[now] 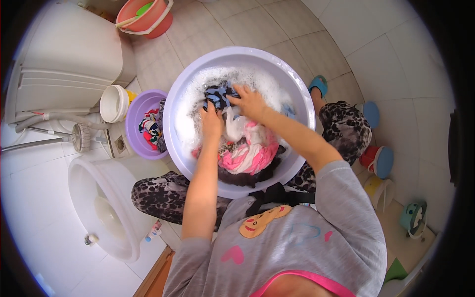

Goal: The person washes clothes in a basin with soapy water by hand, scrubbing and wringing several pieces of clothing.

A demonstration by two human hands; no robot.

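A large pale-purple basin (306,122) with soapy water and foam stands between the person's knees. My left hand (212,122) grips the near left edge of a blue-and-black patterned cloth (219,94) in the suds. Spread over the same cloth's right side, the fingers and thumb of my right hand (250,101) hold it; some fingertips are hidden. A white wet cloth (234,124) lies between the wrists. Nearer the body, a pink-and-white cloth (252,159) rests twisted on dark fabric (237,179). Light-blue fabric (287,110) shows through foam at the right.
Left of the basin are a smaller purple basin (139,139) of clothes, a white bucket (111,104), a brush (79,137) and a large white tub (122,222). A red bucket (159,28) stands at the far side. Several lidded containers, one red (369,157), line the right wall.
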